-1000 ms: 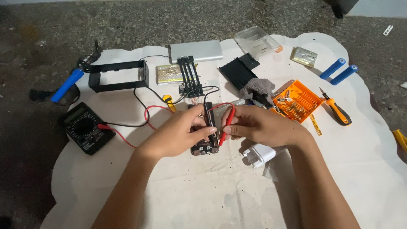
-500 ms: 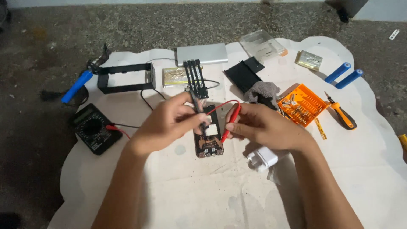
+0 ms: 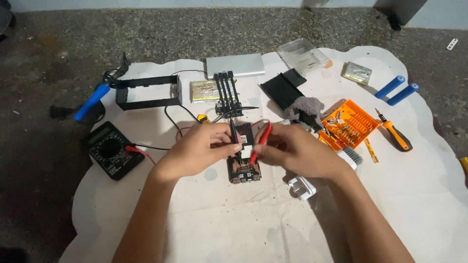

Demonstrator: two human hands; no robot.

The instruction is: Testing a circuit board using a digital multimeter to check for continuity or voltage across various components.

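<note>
Gripping one black probe, left hand; one red probe, right hand; circuit board beneath.

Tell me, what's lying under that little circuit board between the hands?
The circuit board rests on the white sheet. Whatever lies directly beneath it is covered.

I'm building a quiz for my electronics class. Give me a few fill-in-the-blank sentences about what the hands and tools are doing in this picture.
1. The right hand holds a probe whose colour is ____.
2. The left hand holds a probe whose colour is ____.
3. Both probe tips meet over a small dark ____ lying on the white sheet.
4. The black multimeter lies on the person's ____ side.

Missing words: red; black; circuit board; left
</note>
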